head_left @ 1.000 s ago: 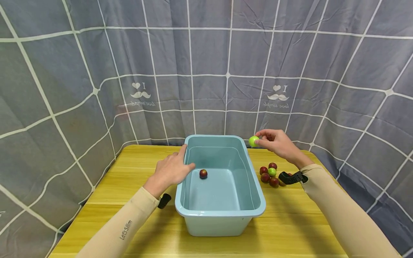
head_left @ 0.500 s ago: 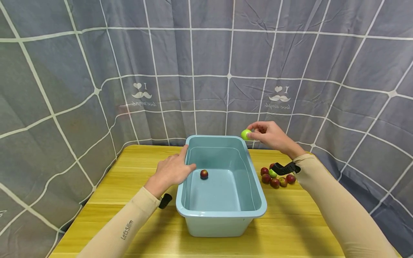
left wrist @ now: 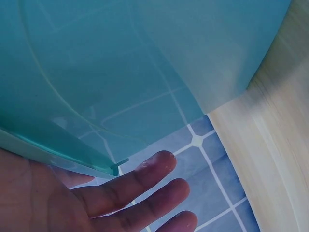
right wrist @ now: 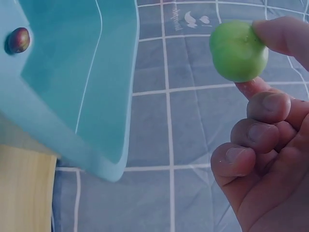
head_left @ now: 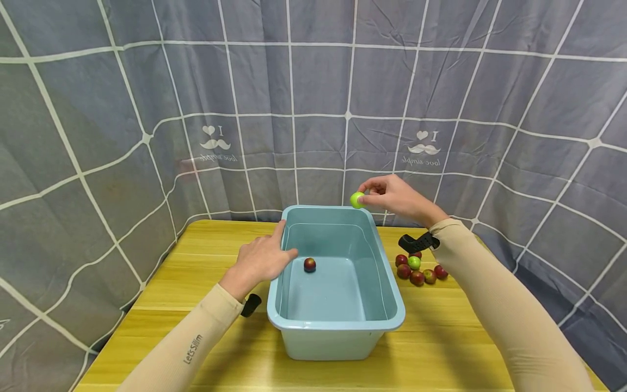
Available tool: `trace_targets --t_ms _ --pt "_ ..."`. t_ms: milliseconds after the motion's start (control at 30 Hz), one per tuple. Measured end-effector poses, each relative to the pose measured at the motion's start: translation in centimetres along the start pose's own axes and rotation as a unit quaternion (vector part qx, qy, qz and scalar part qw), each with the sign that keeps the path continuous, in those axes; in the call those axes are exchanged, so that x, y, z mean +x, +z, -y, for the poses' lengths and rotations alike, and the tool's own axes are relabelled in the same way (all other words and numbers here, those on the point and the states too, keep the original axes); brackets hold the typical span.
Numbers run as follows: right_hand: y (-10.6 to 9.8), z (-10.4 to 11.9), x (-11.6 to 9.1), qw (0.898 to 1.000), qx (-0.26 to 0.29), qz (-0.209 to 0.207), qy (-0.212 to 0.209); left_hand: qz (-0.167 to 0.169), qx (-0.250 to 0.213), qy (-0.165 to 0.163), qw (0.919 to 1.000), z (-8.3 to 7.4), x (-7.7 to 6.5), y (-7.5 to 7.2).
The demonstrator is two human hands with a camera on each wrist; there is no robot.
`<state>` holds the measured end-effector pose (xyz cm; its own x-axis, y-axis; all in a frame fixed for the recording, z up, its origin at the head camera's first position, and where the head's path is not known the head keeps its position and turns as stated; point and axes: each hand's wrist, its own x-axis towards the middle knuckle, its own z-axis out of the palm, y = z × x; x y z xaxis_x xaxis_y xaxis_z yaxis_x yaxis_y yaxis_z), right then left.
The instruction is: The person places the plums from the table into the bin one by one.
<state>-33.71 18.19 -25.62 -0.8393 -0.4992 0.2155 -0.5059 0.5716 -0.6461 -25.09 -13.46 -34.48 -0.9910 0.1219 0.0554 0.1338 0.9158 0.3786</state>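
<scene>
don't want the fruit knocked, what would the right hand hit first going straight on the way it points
Led by the green fruit it pinches, the right hand would likely meet the tub's far rim first, or pass above it; height is unclear.

On the left sleeve [head_left: 181,359], between 7 and 8 o'clock in the head view, dark letters read "Let'sSlim", running up the forearm. The curtain [head_left: 318,81] bears a white print [head_left: 424,148] at 2 o'clock: "I", a heart and a moustache above "love simple", all mirror-reversed. Its twin [head_left: 214,144] at 10 o'clock shows the same signs, its lower words fainter. In the right wrist view, toward 1 o'clock, a heart and moustache show sideways on the curtain, the lettering beside them too blurred to read.
</scene>
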Motion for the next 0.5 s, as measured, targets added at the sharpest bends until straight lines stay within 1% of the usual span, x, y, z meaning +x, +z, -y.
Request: trace_targets --t_ms 233,400,500 --pt "0.6 1.0 2.0 0.999 -0.018 0.032 -0.010 0.000 0.004 0.000 1.0000 0.0 -0.1 0.0" --pt "1.1 1.7 3.1 0.998 -0.021 0.054 -0.012 0.003 0.007 -0.003 1.0000 -0.1 0.0 -0.1" --pt "1.5 2.1 3.8 0.997 -0.034 0.070 -0.014 0.004 0.009 -0.004 0.9999 -0.1 0.0 -0.1"
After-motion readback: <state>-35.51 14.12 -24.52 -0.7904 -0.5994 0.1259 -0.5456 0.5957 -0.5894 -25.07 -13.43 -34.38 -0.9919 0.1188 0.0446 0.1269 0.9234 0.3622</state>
